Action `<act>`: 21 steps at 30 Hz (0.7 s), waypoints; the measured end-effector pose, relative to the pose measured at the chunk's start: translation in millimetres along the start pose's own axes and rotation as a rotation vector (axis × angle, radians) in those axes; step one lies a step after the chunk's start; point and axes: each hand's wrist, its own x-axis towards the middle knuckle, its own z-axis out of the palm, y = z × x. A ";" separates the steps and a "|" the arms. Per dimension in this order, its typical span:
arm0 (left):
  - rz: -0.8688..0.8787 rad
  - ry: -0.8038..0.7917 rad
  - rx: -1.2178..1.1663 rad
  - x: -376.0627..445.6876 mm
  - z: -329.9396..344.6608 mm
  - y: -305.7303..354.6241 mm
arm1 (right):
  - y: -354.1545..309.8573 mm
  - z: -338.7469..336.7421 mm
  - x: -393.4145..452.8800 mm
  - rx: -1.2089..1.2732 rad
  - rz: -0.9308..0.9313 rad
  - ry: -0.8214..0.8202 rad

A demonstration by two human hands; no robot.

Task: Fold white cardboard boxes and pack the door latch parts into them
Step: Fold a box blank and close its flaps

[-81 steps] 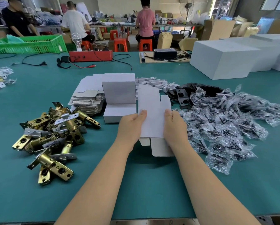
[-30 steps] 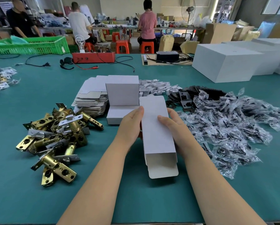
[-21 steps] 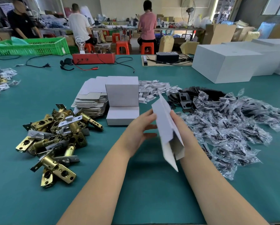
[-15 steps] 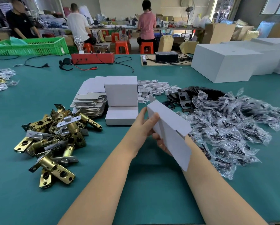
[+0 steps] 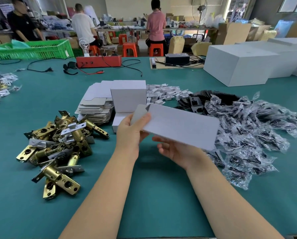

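White cardboard box [image 5: 180,125], matte and smooth, held above the teal table [image 5: 152,195] between both hands.

Left hand [image 5: 133,131] grips the box's left end, thumb pressed on its grey end flap; right hand [image 5: 177,150] cups it from beneath, fingers curled under the lower edge. The box is long, rectangular, tilted down to the right. Brass door latches [image 5: 58,144] with silver faceplates lie heaped at left. Behind are a stack of flat box blanks [image 5: 96,105] and a folded box [image 5: 128,95] standing upright. Crinkly clear bags [image 5: 251,131] holding dark parts are piled at right.
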 end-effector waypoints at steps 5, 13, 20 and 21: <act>0.047 0.219 -0.139 0.9 -2.1 7.3 | -15.8 -1.9 -11.0 0.028 -0.255 -0.006; 0.052 0.072 0.266 -6.0 6.1 6.4 | -21.5 -6.8 -3.8 0.327 -0.209 0.391; -0.100 -0.500 0.305 -7.6 -6.7 17.0 | -30.0 -15.1 -5.4 0.246 -0.268 0.455; -0.108 -0.546 0.338 -9.5 -6.5 16.8 | -30.1 -15.1 -6.0 0.242 -0.275 0.438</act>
